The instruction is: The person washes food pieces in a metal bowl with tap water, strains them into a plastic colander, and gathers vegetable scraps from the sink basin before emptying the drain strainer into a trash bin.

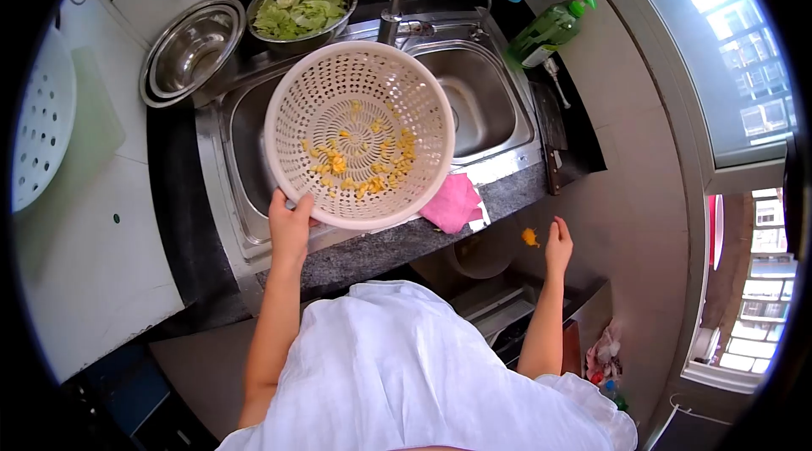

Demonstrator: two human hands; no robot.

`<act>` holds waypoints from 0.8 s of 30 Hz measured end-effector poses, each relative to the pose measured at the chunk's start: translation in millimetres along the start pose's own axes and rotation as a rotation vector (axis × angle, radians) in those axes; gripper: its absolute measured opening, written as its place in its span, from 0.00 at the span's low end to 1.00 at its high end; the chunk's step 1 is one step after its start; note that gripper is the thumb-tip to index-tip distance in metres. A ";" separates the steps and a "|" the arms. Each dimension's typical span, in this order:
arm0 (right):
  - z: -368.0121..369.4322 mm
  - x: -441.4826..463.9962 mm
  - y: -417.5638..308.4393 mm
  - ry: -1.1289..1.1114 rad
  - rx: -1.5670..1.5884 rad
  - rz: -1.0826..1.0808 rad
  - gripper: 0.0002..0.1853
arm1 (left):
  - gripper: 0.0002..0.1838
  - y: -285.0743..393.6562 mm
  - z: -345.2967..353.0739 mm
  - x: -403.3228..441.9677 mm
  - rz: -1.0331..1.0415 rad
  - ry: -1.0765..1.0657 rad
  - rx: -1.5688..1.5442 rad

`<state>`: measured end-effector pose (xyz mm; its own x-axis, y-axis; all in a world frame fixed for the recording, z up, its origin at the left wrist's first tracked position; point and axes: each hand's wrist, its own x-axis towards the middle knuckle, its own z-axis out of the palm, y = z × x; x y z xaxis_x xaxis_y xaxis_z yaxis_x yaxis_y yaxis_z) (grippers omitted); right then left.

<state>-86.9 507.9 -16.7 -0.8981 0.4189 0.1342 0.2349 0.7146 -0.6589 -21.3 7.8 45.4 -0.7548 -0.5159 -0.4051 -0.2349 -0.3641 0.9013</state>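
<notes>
Colander (359, 79) looks pale, perforated, probably plastic.

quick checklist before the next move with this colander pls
1. Left hand gripping the colander by its rim: ok.
2. Yellow pieces inside the colander: ok.
3. Right hand also supporting the colander: not ok, the right hand is away to the right.
4. Orange clump beside the right hand, resting or falling: cannot tell.
5. Knife apart from the colander: ok, right of the sink.
</notes>
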 end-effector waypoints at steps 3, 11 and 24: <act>0.8 -3.4 -92.3 -0.074 0.247 -0.078 0.13 | 0.15 -7.4 -3.1 -0.4 0.037 0.007 0.069; 132.1 -72.0 -288.2 -0.763 0.295 -0.922 0.14 | 0.16 -6.4 6.5 -19.4 0.094 -0.009 0.035; 172.7 -72.1 -321.7 -1.457 0.852 0.210 0.10 | 0.19 -27.2 -10.1 -21.6 0.142 0.053 0.032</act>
<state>-161.9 151.1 57.8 -0.5653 -0.7093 -0.4211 0.5693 0.0340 -0.8214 7.6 21.0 28.1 -0.7484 -0.6014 -0.2798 -0.1479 -0.2600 0.9542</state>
